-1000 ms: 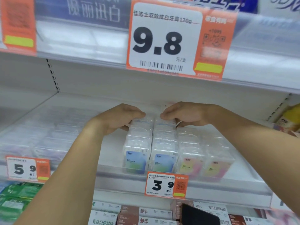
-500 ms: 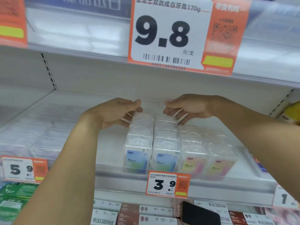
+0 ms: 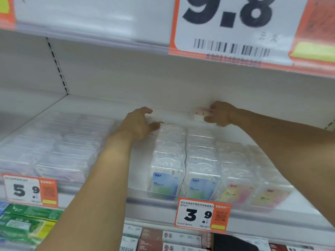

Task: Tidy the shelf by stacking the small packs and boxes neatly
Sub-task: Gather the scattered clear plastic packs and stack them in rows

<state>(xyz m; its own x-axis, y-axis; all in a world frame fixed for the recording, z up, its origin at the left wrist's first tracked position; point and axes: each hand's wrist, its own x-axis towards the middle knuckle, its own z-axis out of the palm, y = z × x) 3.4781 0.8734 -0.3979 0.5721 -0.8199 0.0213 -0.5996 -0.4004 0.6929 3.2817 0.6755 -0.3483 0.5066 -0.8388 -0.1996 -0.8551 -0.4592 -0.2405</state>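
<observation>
Shelving fills the view: a white shelf (image 3: 112, 107) carries rows of clear plastic packs running from its near lip toward the back wall. Hanging from the shelf above, at upper right, is a large orange-and-white price tag reading 9.8 (image 3: 233, 26). On the left half of the shelf lie blurred clear packs (image 3: 59, 151) in several rows. Right of centre stand four rows of small clear boxes: two rows with blue labels (image 3: 167, 180) at the near end, and to their right two rows with pink-and-yellow labels (image 3: 253, 192). On the near lip sit a price tag reading 3.9 (image 3: 202, 215) below the blue-labelled rows and a price tag reading 5.9 (image 3: 30, 191) at far left. Below, on the lower shelf, are green packs (image 3: 27, 223) at left and white and brown boxes (image 3: 163, 240) at centre.

Both bare forearms reach in from the near side. The left hand (image 3: 139, 124) is at the far end of the leftmost blue-labelled row, fingers spread and relaxed, fingertips touching the rearmost box, its grip apart. The right hand (image 3: 220, 114) is farther back near the back wall, its grip clamped on a small clear box with a pink label (image 3: 200, 113), held just above the shelf behind the second row; the frame is blurred there
</observation>
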